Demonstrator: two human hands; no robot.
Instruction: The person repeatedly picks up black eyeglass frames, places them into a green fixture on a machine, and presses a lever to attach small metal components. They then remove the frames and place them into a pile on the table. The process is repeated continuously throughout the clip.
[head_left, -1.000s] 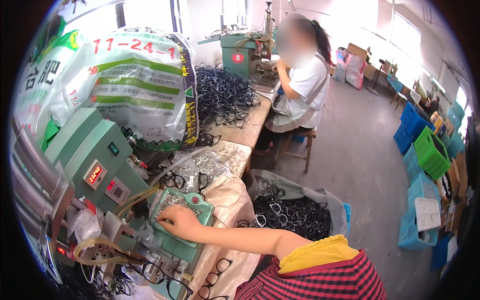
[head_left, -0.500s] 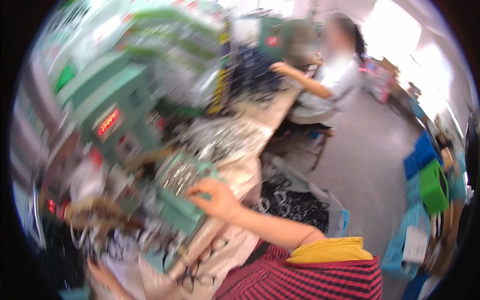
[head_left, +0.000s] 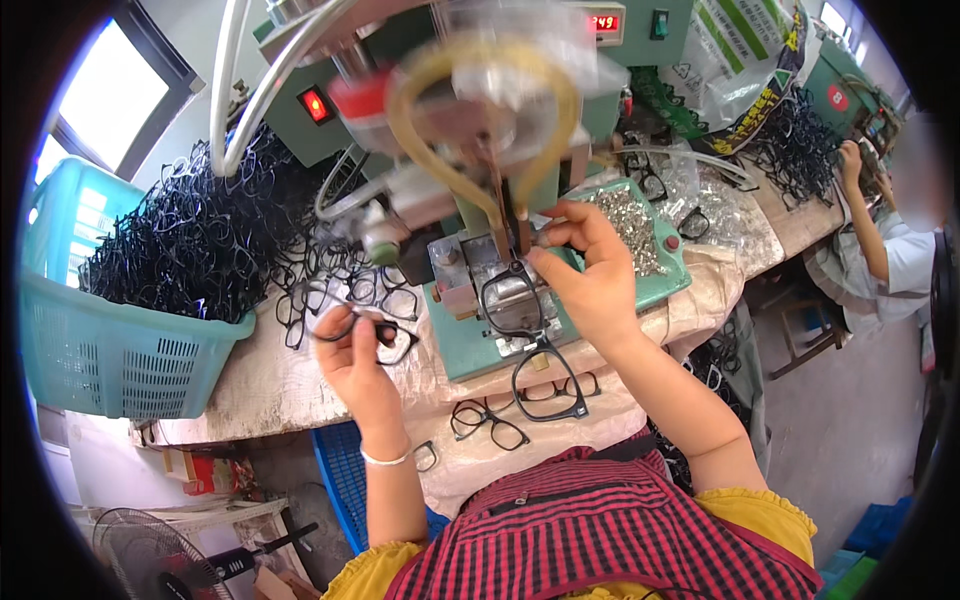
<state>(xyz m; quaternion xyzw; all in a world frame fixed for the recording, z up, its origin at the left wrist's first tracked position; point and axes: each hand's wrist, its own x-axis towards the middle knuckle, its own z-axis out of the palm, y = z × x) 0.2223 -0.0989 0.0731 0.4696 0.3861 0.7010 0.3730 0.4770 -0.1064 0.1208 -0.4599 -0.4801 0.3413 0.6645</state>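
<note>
My left hand (head_left: 360, 375) is closed on a black eyeglass frame (head_left: 408, 348), beside a pile of similar frames on the table. Another black eyeglass frame (head_left: 548, 402) hangs at the green bench machine (head_left: 455, 365), its upper rim at the metal fixture and its lower rim tilted toward me. My right hand (head_left: 605, 285) is at the machine's working tip, thumb and forefinger pinched close to the top of that frame. Whatever is between those fingertips is too small to make out. A green tray (head_left: 675, 285) of small metal parts (head_left: 630, 228) lies just right of this hand.
A turquoise basket (head_left: 130, 350) heaped with black frames (head_left: 200, 230) stands at the left. Several loose frames (head_left: 490, 425) lie on the cloth before me. White hoses (head_left: 228, 95) hang over the machine. A co-worker (head_left: 890, 230) sits at the right; a fan (head_left: 150, 560) stands lower left.
The view has swung left to face the machine. My right hand has gone from the tray of metal parts to the machine's tip. My left hand now shows clearly with a frame.
</note>
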